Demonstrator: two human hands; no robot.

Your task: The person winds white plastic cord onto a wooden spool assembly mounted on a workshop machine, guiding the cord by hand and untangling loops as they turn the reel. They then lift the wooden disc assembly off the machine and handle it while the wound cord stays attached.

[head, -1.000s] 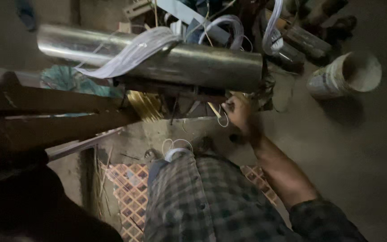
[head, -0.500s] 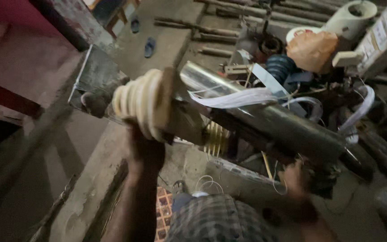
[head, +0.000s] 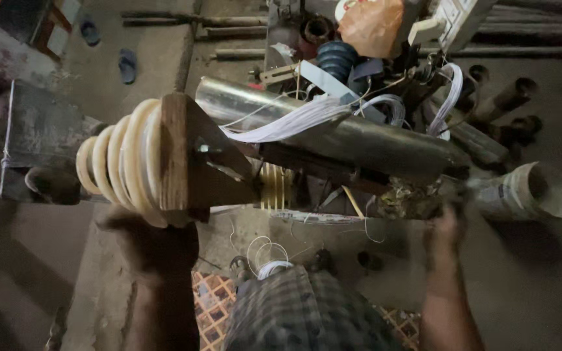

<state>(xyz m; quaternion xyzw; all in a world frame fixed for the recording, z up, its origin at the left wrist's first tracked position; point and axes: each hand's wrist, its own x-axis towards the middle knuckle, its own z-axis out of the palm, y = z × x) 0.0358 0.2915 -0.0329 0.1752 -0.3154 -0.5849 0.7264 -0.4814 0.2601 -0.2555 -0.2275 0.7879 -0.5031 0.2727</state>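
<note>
Left hand (head: 154,237): fingers wrapped under the stepped wooden former (head: 157,162), held just below its cream ribbed coils. Right hand (head: 447,224): blurred, grip cannot be told, set beneath the metal cylinder (head: 359,140). White wire strands (head: 281,123) are draped over it; snagging or slipping is risked.

An orange plastic bag (head: 371,25) sits far above the right hand (head: 447,227); just beside it stands a white rectangular panel (head: 458,18) with printed markings.
</note>
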